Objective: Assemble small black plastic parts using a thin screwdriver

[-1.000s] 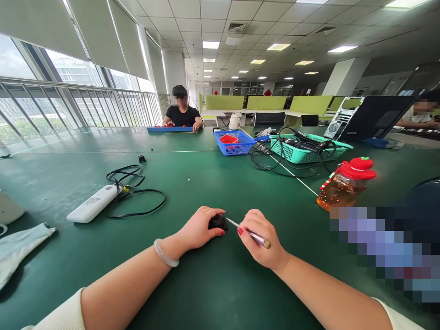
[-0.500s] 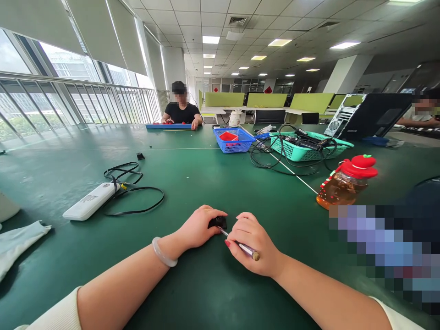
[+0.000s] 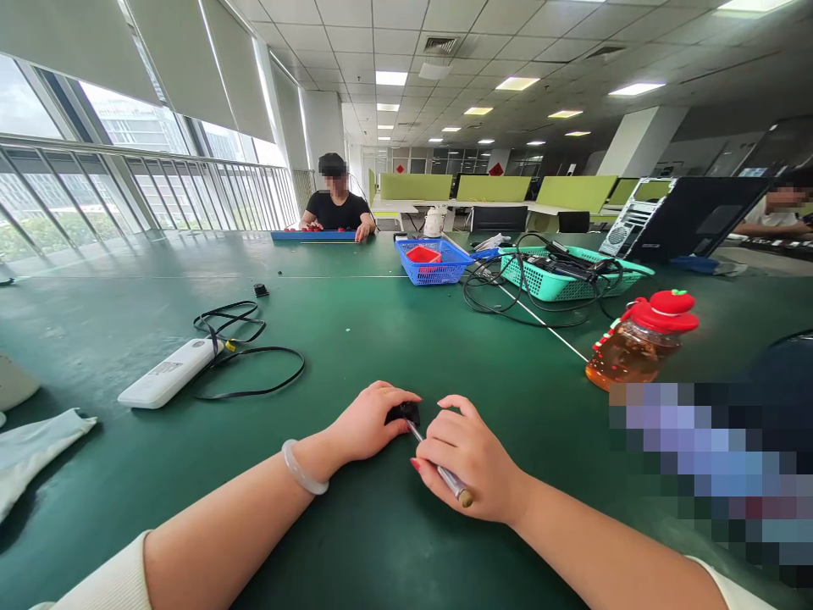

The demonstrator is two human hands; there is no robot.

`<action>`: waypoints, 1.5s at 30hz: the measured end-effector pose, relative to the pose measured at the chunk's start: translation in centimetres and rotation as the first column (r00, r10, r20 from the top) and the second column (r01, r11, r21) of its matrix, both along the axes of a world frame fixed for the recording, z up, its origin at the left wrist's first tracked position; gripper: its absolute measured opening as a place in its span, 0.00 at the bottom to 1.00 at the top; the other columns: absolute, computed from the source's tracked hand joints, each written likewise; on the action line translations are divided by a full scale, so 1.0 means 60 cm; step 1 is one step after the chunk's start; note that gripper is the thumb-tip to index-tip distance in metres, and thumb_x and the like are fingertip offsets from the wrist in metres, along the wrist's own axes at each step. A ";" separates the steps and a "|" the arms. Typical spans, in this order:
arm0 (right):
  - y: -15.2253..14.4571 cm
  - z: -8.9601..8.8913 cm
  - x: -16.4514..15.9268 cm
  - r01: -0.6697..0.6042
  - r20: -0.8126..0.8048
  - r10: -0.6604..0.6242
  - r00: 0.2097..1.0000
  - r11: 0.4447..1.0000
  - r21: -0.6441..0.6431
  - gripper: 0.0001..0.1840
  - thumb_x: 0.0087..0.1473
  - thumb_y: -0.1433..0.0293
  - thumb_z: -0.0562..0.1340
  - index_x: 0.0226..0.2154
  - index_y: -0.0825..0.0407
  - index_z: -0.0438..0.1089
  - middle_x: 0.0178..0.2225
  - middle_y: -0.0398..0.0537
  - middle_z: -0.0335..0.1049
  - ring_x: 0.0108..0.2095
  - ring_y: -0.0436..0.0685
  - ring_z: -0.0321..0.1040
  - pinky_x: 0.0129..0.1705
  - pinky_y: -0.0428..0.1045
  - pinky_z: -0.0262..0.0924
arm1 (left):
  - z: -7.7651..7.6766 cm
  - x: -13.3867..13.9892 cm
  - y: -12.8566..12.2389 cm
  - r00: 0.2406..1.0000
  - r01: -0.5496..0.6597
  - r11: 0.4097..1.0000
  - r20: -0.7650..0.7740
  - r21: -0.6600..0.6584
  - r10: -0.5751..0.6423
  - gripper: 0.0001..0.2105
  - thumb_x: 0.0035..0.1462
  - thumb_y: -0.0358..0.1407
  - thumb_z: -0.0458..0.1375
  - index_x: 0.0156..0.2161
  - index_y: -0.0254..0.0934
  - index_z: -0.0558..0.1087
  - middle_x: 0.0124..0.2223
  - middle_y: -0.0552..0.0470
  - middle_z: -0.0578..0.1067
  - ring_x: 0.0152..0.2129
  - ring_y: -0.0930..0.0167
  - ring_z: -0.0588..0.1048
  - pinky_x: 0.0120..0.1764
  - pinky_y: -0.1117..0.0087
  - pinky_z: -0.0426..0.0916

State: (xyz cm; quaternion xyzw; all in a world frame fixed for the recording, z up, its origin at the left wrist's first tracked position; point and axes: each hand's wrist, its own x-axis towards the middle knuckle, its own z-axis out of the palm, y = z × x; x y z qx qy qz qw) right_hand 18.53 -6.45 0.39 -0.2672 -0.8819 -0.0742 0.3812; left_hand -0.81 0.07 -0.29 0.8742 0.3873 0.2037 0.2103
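My left hand (image 3: 373,421) is closed around a small black part (image 3: 407,412) on the green tabletop (image 3: 356,525), thumb on the near side and fingers over the far side. What kind of part it is, I cannot make out. In my right hand (image 3: 467,457) is a screwdriver (image 3: 452,485) with a thin metal shaft and a see-through purplish handle. Its shaft slants up to the left, and the tip meets the black part. The index finger of that hand is lifted off the handle. A pale bangle circles my left wrist.
A white power strip (image 3: 168,373) with a looped black cord lies left. Farther off stand a blue basket (image 3: 438,273) with a red tray and a green basket (image 3: 552,288) of black cables. A red-lidded jar (image 3: 638,347) is at right. Across the table sits a person (image 3: 336,207).
My right hand has shifted slightly, and the screwdriver handle's end has swung left and down. Its index finger is raised more. My left hand keeps the black part in place.
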 end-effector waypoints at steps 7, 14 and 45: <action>-0.006 -0.018 -0.014 0.022 0.248 -0.048 0.967 0.994 0.105 0.11 0.55 0.70 0.59 0.22 0.51 0.65 0.23 0.41 0.63 0.28 0.52 0.57 0.55 0.56 0.50 | 0.000 0.000 -0.002 1.000 0.014 1.000 0.025 0.011 -0.014 0.18 0.55 0.30 0.60 0.51 0.41 0.73 0.47 0.51 0.78 0.46 0.65 0.72 0.53 0.60 0.66; -0.008 -0.007 -0.013 0.077 0.120 -0.093 0.988 0.988 0.134 0.14 0.58 0.70 0.58 0.21 0.52 0.65 0.21 0.39 0.59 0.26 0.50 0.54 0.52 0.54 0.53 | -0.004 -0.001 0.001 1.000 -0.001 1.000 0.008 0.015 0.001 0.19 0.54 0.30 0.60 0.52 0.42 0.72 0.47 0.51 0.79 0.46 0.64 0.72 0.53 0.60 0.66; 0.010 -0.002 0.004 0.111 -0.146 -0.106 0.984 0.993 0.026 0.12 0.60 0.72 0.57 0.24 0.51 0.65 0.20 0.38 0.61 0.22 0.48 0.55 0.45 0.52 0.57 | -0.008 -0.004 -0.001 0.994 -0.082 0.994 0.068 -0.067 0.086 0.27 0.51 0.34 0.63 0.57 0.43 0.63 0.50 0.47 0.75 0.47 0.61 0.72 0.51 0.57 0.68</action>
